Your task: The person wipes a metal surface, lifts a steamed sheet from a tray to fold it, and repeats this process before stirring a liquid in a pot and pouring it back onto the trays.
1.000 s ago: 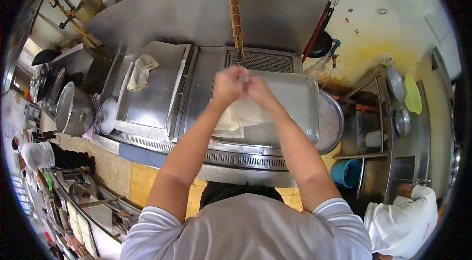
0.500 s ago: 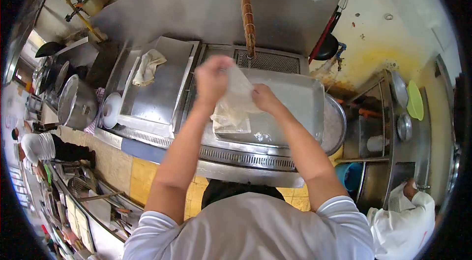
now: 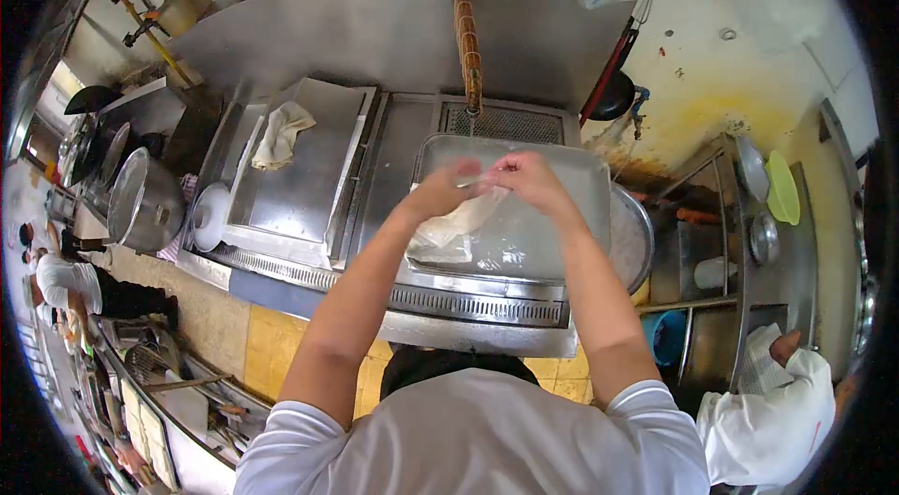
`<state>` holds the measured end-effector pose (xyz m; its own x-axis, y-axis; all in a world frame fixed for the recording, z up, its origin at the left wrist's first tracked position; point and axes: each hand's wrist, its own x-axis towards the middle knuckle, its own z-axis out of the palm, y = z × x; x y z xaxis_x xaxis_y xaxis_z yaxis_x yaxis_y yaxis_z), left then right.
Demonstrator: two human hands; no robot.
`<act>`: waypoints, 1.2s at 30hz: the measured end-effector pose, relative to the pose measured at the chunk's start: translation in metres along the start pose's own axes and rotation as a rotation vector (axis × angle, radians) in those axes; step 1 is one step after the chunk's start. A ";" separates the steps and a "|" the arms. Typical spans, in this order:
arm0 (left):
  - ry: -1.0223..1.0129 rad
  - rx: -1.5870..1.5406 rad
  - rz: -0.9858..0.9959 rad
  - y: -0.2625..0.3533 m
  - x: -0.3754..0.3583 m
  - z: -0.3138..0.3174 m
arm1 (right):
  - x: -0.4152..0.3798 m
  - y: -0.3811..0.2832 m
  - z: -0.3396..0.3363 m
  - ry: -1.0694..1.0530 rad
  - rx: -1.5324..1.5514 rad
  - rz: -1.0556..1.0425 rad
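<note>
Above the shallow tray of water [image 3: 552, 242], my two hands meet at the gathered top of a thin plastic bag [image 3: 459, 225]. My right hand [image 3: 527, 178] is closed, its fingertips pinching the bag's neck. My left hand [image 3: 440, 190] touches the same spot from the other side and looks closed too, though its fingertips are smeared by motion. Below the hands the bag hangs down with something pale in it; its lower end lies at the tray's near left corner. What the bag holds I cannot make out.
A wrapped pipe spout [image 3: 468, 45] hangs over the tray. Left on the steel counter lie a cream cloth [image 3: 283, 134] and a white bowl [image 3: 212, 216]. A big round metal pan [image 3: 637, 251] stands at the tray's right. A co-worker's white sleeve [image 3: 773, 420] shows lower right.
My left hand has come down and right, and my right hand slightly up, so they now meet at the bag's top. The stretched plastic between them has been gathered together.
</note>
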<state>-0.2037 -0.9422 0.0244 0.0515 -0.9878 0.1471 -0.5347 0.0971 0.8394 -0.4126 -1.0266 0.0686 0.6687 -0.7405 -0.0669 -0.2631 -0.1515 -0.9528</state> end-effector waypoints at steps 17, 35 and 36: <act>0.738 0.172 0.585 0.214 -0.012 -0.106 | -0.020 -0.064 0.034 0.190 0.143 -0.203; -0.285 0.517 -0.238 -0.068 -0.038 0.076 | -0.043 0.156 -0.009 0.072 -0.953 0.290; -0.136 0.290 -0.170 -0.061 -0.026 0.072 | -0.036 0.129 -0.009 0.067 -0.925 0.311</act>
<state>-0.2329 -0.9308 -0.0686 0.0578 -0.9959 -0.0697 -0.7461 -0.0895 0.6598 -0.4771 -1.0250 -0.0491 0.4438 -0.8657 -0.2314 -0.8818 -0.3759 -0.2848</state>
